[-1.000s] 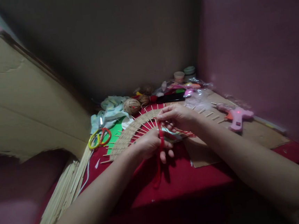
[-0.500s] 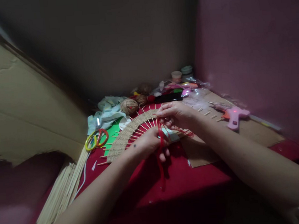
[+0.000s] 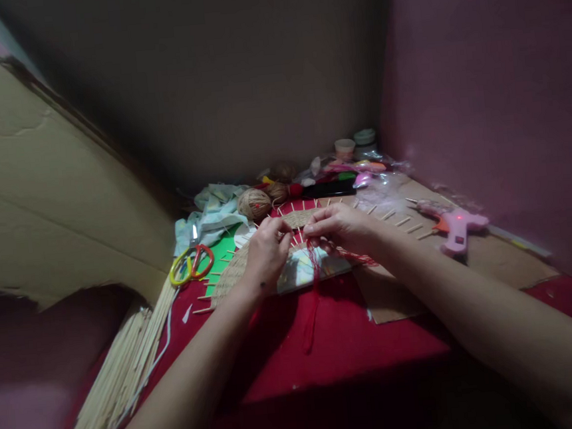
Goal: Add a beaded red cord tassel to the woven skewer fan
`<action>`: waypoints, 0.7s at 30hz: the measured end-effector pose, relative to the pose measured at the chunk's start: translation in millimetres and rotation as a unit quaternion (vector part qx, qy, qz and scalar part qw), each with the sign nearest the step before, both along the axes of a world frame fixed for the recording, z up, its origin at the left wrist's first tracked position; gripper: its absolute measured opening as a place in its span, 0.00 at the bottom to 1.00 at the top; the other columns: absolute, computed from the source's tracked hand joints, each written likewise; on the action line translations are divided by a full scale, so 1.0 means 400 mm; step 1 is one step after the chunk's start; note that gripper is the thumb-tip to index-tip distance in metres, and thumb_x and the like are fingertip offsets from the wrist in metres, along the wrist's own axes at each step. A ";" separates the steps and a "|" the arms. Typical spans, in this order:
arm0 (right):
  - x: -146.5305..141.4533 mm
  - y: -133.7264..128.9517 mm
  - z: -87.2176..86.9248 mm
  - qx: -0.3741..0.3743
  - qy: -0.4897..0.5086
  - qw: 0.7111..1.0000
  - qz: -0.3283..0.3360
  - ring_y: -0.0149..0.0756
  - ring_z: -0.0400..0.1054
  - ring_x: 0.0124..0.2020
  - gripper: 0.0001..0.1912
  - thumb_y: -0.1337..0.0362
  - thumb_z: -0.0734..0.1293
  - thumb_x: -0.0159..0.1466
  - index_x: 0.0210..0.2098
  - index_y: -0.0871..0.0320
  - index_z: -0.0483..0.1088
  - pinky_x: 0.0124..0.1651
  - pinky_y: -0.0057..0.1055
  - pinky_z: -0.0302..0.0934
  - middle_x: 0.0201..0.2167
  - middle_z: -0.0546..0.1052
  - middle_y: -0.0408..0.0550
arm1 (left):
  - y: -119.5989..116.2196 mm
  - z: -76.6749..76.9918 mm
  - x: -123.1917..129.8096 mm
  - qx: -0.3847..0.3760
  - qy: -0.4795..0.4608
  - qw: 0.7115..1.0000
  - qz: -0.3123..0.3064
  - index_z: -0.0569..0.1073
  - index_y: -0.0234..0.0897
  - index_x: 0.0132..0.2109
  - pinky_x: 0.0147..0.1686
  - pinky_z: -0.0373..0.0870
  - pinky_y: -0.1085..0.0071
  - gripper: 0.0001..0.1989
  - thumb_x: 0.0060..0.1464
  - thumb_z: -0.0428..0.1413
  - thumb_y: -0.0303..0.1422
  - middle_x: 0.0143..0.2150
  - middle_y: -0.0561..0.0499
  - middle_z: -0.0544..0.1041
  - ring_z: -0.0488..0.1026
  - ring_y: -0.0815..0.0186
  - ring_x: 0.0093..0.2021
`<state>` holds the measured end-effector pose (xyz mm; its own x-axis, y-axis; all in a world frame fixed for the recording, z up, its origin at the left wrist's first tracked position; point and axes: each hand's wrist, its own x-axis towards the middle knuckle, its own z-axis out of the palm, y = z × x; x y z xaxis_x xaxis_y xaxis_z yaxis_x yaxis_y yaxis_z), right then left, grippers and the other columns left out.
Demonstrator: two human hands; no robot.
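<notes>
Red yarn strands (image 3: 315,260), pinched in my right hand (image 3: 338,226).
My left hand (image 3: 269,248) curls over the tan woven arc (image 3: 229,281); whether its fingers pinch, I cannot tell.

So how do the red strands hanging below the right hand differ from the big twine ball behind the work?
Colour: the red strands are bright red, while the twine ball is tan.
Form: the red strands dangle loose in a long, thin bunch; the twine ball is wound into a rounded bundle.
Place: the red strands hang just below the right hand; the twine ball sits apart from both hands.
Shared: both are stringy material.
</notes>
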<state>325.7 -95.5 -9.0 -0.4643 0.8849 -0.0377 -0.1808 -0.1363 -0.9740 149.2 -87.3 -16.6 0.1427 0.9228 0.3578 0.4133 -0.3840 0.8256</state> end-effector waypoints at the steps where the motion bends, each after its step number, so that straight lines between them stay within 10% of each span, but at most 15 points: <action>1: -0.002 0.000 -0.002 0.004 -0.015 1.000 -0.007 0.22 0.56 0.12 0.07 0.69 0.68 0.55 0.20 0.61 0.69 0.12 0.20 0.49 0.14 0.68 0.41 | 0.010 -0.002 -0.001 -0.008 -0.021 1.000 0.002 0.72 0.37 0.26 0.30 0.61 0.74 0.06 0.45 0.57 0.22 0.27 0.53 0.68 0.64 0.68 0.29; 7: -0.006 0.013 -0.032 0.015 -0.056 0.998 -0.013 0.23 0.55 0.12 0.08 0.66 0.70 0.54 0.21 0.61 0.69 0.13 0.22 0.47 0.12 0.66 0.41 | 0.039 -0.007 0.006 -0.130 -0.188 0.973 -0.037 0.71 0.35 0.31 0.13 0.52 0.78 0.05 0.46 0.60 0.30 0.19 0.55 0.70 0.60 0.74 0.13; 21: -0.008 -0.001 -0.027 0.023 -0.054 0.998 0.005 0.24 0.56 0.15 0.07 0.64 0.70 0.54 0.23 0.61 0.72 0.17 0.24 0.49 0.17 0.70 0.43 | 0.049 -0.050 0.012 -0.227 -0.489 0.840 -0.064 0.65 0.37 0.34 0.19 0.63 0.79 0.07 0.53 0.56 0.22 0.38 0.51 0.78 0.67 0.76 0.20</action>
